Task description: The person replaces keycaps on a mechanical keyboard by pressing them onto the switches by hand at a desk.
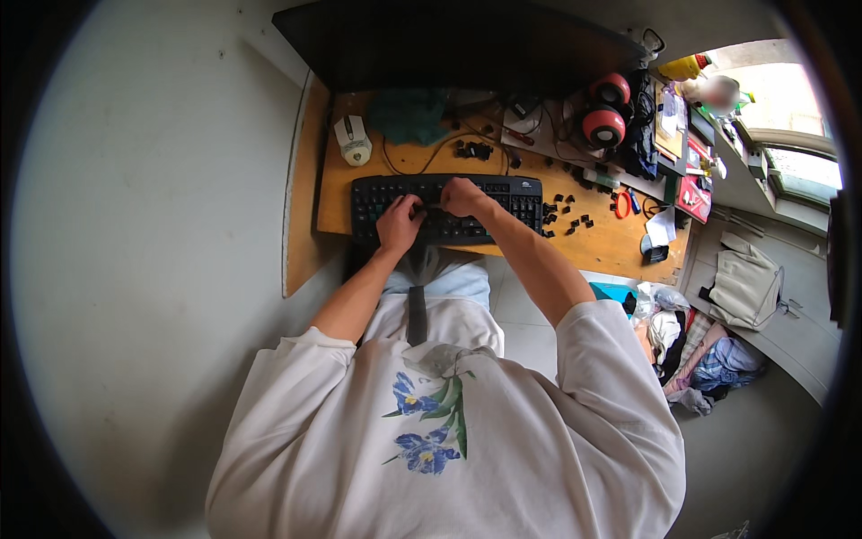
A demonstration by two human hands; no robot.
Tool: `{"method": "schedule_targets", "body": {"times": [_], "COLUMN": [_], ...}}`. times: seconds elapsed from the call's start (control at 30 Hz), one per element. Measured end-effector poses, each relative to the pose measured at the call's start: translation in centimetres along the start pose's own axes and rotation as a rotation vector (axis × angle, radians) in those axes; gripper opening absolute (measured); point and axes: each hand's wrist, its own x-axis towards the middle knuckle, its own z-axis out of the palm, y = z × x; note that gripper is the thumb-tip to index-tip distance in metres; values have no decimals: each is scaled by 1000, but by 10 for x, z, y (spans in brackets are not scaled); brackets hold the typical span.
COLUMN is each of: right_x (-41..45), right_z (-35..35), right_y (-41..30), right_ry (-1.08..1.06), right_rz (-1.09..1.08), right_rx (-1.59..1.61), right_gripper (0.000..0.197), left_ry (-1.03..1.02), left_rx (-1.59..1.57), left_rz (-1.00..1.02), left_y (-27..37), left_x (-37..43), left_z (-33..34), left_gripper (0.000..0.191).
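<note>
A black computer keyboard [471, 232] lies along the front edge of the wooden desk, some of its key spots showing green. My left hand [401, 226] rests over its left-middle keys with fingers curled, and what is under the fingertips is hidden. My right hand [465, 198] is closed in a fist above the middle of the keyboard. From it a thin tool [433, 206] seems to reach towards my left fingertips; most of it is covered. Loose black keycaps [574, 222] are scattered to the right of the keyboard, and more keycaps [475, 150] sit behind it.
A white mouse [353, 141] and a dark green cloth [409, 116] lie behind the keyboard, below a large monitor [458, 47]. Red-and-black speakers [604, 128], a red tape-like ring [621, 205] and scissors [652, 207] are on the right. A wall [155, 202] stands close on the left.
</note>
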Motion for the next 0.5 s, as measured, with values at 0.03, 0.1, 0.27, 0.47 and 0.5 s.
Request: {"method": "schedule_targets", "body": {"times": [0.03,0.1,0.27,0.47,0.5], "right_x": [-1,-5,-29,-29,-29], "right_z": [0,4,14,14,14], "right_y": [-4,-6,-5,-6,-6], "right_ry": [0,-2,267,274,273], "right_rz": [-20,-39,-244,-335,-333], "right_rx": [-70,-143,-104,-226,-224], "right_gripper": [15,14,11,23,23], "left_ry": [5,5,-6,-20,-3], "left_rx": [2,2,-7,4,25], "left_rz": [3,-2,-9,8,70], "left_y": [0,0,-1,-6,-7], "left_x": [0,0,1,1,2], "left_z": [0,0,-2,0,1], "left_gripper": [21,21,21,23,23]}}
